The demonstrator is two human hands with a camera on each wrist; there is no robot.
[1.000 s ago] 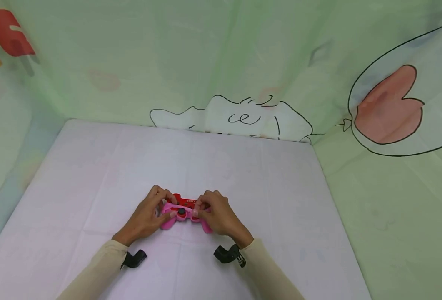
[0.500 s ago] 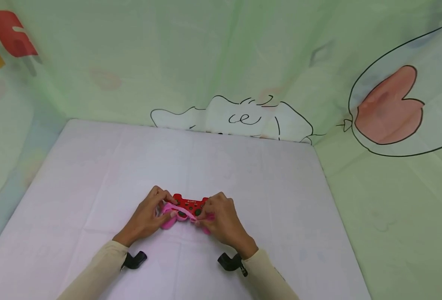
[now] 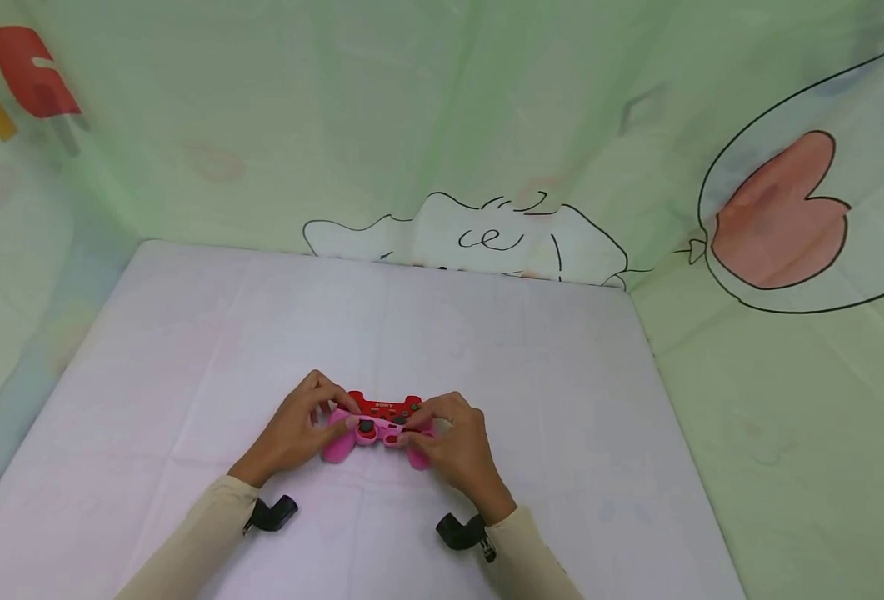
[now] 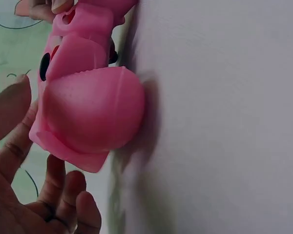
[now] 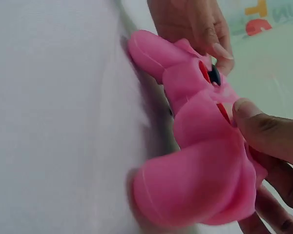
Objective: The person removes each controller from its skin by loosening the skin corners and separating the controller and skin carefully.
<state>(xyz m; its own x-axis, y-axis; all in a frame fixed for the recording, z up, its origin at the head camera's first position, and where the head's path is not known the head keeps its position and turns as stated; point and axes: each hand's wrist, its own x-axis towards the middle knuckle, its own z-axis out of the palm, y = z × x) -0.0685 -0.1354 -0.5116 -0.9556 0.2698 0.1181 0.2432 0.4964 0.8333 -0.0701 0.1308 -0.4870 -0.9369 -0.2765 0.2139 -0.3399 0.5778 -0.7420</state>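
Observation:
In the head view a red game controller [image 3: 383, 406] marked SONY lies on the table, its near part covered by a pink silicone cover [image 3: 338, 450]. One black thumbstick [image 3: 367, 426] pokes through the cover's left opening. The right opening [image 3: 392, 439] shows red. My left hand [image 3: 292, 429] pinches the cover's left side between thumb and fingers. My right hand [image 3: 460, 437] pinches its upper edge at the right. In the left wrist view the rounded pink grip [image 4: 95, 109] rests at the table surface. The right wrist view shows my right thumb [image 5: 263, 126] pressing beside the right opening.
The controller sits on a white-covered table [image 3: 262, 333]. A green printed curtain [image 3: 382, 108] closes off the back and sides. Each wrist carries a black camera mount, one by the left sleeve [image 3: 274, 512] and one by the right sleeve [image 3: 458, 531].
My right hand has moved right along the cover's edge. That edge was pulled down half a second ago, baring more red, and now lies higher again. The left hand keeps its place.

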